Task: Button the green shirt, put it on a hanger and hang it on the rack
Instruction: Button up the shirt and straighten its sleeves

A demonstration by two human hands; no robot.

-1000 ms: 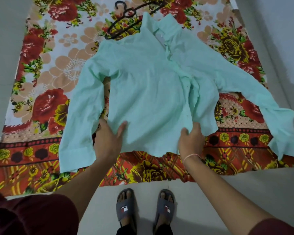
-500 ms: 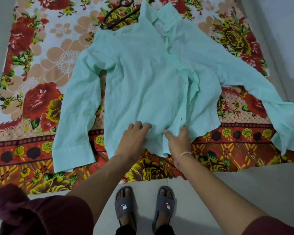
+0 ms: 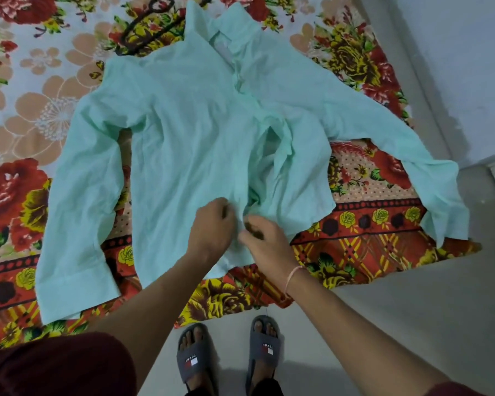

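The pale green shirt (image 3: 189,144) lies flat on a flowered cloth (image 3: 26,124), collar away from me, both sleeves spread out. Its front is parted along the lower placket, where the right panel bunches up. My left hand (image 3: 212,227) pinches the left front edge near the hem. My right hand (image 3: 265,238) pinches the right front edge right beside it; the fingertips of the two hands almost touch. A black hanger (image 3: 152,27) lies on the cloth beyond the shirt's left shoulder, partly hidden under the collar. No rack is in view.
The cloth covers the floor ahead of me, with bare grey tiles (image 3: 412,324) in front and to the right. A wall (image 3: 455,67) runs along the right side. My feet in grey slippers (image 3: 229,355) stand just short of the cloth's edge.
Both hands have come together from the hem's two sides to the lower middle of the shirt front and closed on the two placket edges. The view has moved nearer the shirt.
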